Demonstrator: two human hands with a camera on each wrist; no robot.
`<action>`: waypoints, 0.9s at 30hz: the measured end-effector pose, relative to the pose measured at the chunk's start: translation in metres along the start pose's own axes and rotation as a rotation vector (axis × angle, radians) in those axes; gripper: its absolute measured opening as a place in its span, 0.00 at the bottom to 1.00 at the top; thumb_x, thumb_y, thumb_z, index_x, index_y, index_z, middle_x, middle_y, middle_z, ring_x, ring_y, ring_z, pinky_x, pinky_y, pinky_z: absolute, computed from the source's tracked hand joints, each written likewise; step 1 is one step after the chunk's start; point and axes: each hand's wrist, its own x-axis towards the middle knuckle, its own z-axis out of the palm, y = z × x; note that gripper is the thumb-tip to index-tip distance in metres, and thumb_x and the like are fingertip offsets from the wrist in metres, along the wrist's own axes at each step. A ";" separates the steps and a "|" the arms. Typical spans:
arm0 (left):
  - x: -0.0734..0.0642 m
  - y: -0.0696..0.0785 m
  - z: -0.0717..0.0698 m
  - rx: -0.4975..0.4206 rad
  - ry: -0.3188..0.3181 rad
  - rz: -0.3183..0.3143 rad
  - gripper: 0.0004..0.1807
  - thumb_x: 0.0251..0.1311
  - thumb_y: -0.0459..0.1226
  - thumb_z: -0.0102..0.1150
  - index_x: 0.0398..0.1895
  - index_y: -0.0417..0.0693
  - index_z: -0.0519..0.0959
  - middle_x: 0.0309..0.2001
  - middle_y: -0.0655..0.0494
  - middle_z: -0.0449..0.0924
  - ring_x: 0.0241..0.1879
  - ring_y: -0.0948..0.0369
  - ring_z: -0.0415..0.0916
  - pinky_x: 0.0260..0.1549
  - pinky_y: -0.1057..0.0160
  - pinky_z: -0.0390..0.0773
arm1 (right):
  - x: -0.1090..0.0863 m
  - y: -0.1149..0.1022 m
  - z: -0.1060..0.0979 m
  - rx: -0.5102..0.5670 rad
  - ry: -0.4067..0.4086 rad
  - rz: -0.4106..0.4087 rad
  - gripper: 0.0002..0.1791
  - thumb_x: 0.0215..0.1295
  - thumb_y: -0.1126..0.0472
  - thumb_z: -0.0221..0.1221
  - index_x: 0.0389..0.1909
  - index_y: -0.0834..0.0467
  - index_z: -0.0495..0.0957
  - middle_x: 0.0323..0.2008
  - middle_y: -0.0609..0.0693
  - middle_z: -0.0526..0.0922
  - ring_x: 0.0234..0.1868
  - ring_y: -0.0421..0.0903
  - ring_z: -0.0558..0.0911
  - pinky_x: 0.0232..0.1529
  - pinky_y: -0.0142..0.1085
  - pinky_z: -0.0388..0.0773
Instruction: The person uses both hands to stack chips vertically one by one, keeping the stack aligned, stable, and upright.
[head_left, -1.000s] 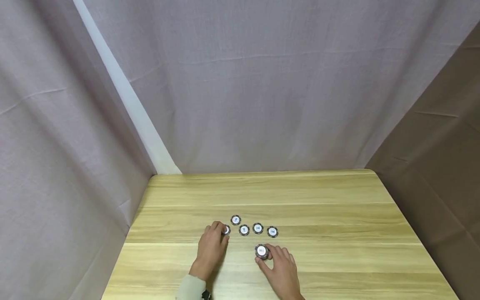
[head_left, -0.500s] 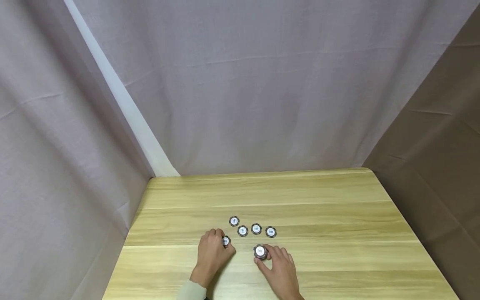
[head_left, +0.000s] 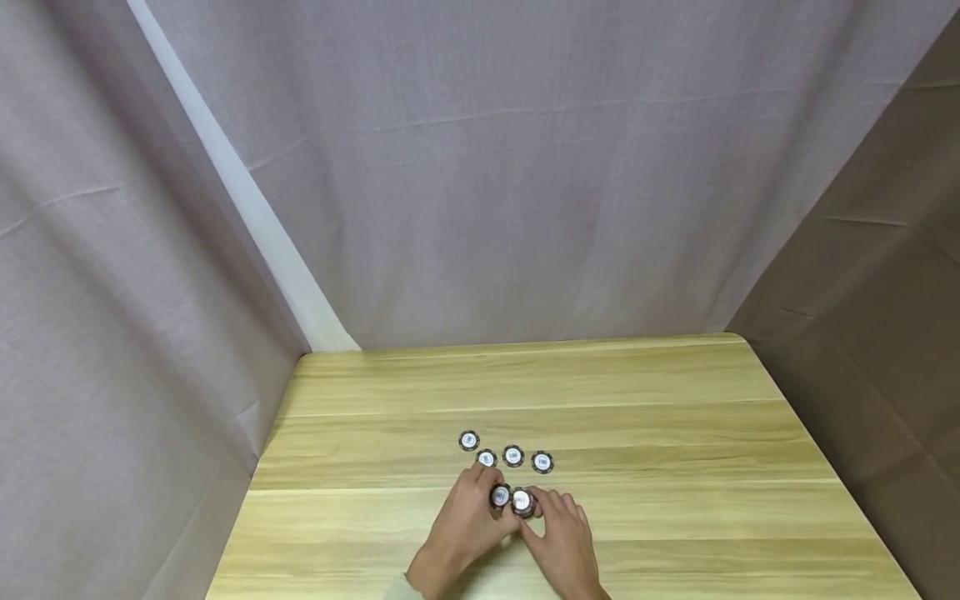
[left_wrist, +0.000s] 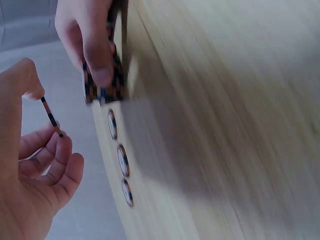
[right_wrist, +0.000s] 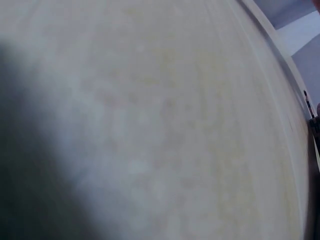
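My left hand [head_left: 467,521] pinches a single poker chip [head_left: 500,496] marked 100 by its edges, just left of a stack. In the left wrist view, this raised chip [left_wrist: 51,117] is seen edge-on between thumb and fingertips. The stack of poker chips [head_left: 521,500] stands on the table, with a white-centred 100 chip on top. Thumb and fingers of my right hand [head_left: 562,540] grip the stack from its right side. At the far right edge of the right wrist view, only a sliver of the chip stack [right_wrist: 317,131] shows.
Several loose poker chips [head_left: 513,455] lie flat on the wooden table [head_left: 675,467], beyond the hands. One of them, a chip [head_left: 486,458], sits right by the left fingers. Grey curtains [head_left: 540,208] hang behind the table and a brown one [head_left: 862,292] along its right side.
My left hand has drawn one chip off the left end of the loose group, lifted it and carried it right, up beside the stack. The right hand stays at the stack.
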 end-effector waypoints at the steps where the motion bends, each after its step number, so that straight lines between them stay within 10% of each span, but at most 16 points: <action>1: 0.000 0.003 0.001 0.007 -0.007 0.021 0.17 0.44 0.43 0.73 0.38 0.50 0.81 0.38 0.62 0.77 0.37 0.67 0.74 0.38 0.70 0.80 | 0.000 0.000 0.000 -0.004 0.003 -0.007 0.28 0.55 0.48 0.77 0.56 0.53 0.84 0.32 0.33 0.71 0.36 0.36 0.65 0.40 0.36 0.66; 7: 0.002 0.013 0.009 0.044 -0.032 0.113 0.15 0.43 0.40 0.71 0.38 0.51 0.82 0.38 0.62 0.77 0.37 0.67 0.73 0.40 0.71 0.79 | 0.001 0.003 0.003 -0.042 0.028 -0.048 0.31 0.45 0.58 0.76 0.55 0.54 0.84 0.32 0.34 0.71 0.35 0.37 0.65 0.38 0.35 0.65; 16: 0.006 0.015 0.021 0.222 -0.014 0.231 0.14 0.48 0.40 0.73 0.39 0.49 0.83 0.36 0.61 0.81 0.37 0.63 0.76 0.39 0.66 0.78 | 0.001 0.001 0.000 -0.041 -0.015 -0.015 0.25 0.55 0.55 0.73 0.56 0.54 0.84 0.33 0.35 0.73 0.35 0.37 0.64 0.38 0.35 0.65; 27: 0.006 0.014 0.022 0.288 -0.089 0.190 0.18 0.60 0.46 0.74 0.50 0.51 0.86 0.47 0.59 0.86 0.45 0.61 0.79 0.45 0.62 0.81 | 0.001 0.002 0.000 -0.062 -0.041 -0.014 0.28 0.56 0.51 0.74 0.57 0.57 0.84 0.32 0.36 0.69 0.36 0.38 0.63 0.39 0.36 0.66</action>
